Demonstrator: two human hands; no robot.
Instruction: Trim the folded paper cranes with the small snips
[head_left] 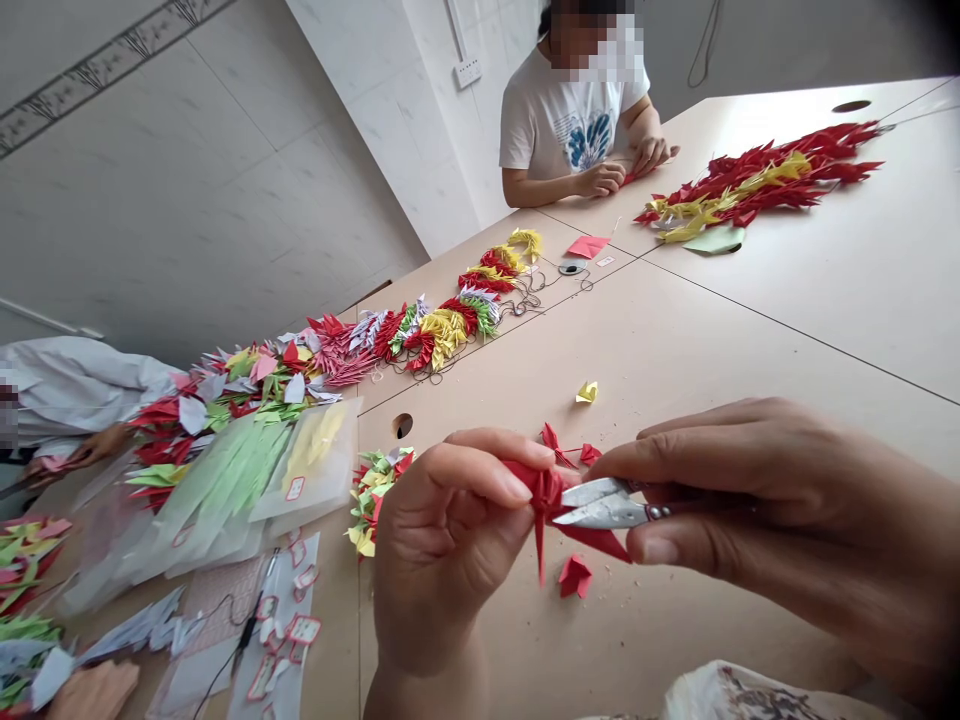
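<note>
patterned cloth [750, 690] lies nearest the head camera, below the scissors [611, 512] and cut off by the lower edge. the right hand [735, 490] has thumb and fingers closed around the scissors, hiding most of the handles; its wrist is partly lost in shadow. the blades stand slightly parted, their tips at the red folded paper [547, 490]; i cannot tell whether they pinch it. just left of the scissors, the left hand [450, 530] pinches that paper between thumb and fingertips, covering part of its shape. below the scissors lies a red piece [575, 577]; above them, a yellow piece [587, 393]. left of the scissors, a paper pile [367, 495] is partly behind the left hand. well above the scissors, a co-worker [529, 125], head cropped and blurred, handles red paper too small to make out. far left of them, a white sleeve [82, 380] is cut off.
</note>
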